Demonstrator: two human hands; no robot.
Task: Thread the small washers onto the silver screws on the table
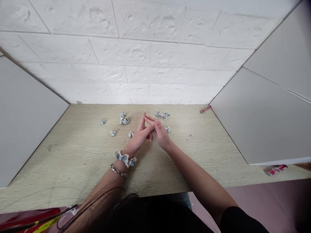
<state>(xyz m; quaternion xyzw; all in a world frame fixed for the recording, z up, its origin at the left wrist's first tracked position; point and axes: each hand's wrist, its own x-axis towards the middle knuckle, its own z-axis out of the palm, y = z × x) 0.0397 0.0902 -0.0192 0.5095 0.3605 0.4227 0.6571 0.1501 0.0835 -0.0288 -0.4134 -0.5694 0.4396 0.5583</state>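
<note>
My left hand (139, 137) and my right hand (162, 136) meet over the middle of the wooden surface, thumbs and fingertips pressed together. Whatever is pinched between them is hidden by the fingers. Left of my hands lies a cluster of silver bolts with washers (125, 121). Single bolts sit apart at a far-left bolt (102, 121), a lower bolt (112, 133) and a near bolt (130, 134) beside my left hand. Just beyond my right hand is a group of loose bolts and small metal parts (162, 114). One more bolt (167, 129) lies close to that hand's right side.
A white brick-patterned wall (138, 51) closes off the back. Grey panels stand at the left (26, 119) and right (264, 113). Two red cylinders like batteries lie by the right panel, a far one (205, 109) and a near one (276, 170).
</note>
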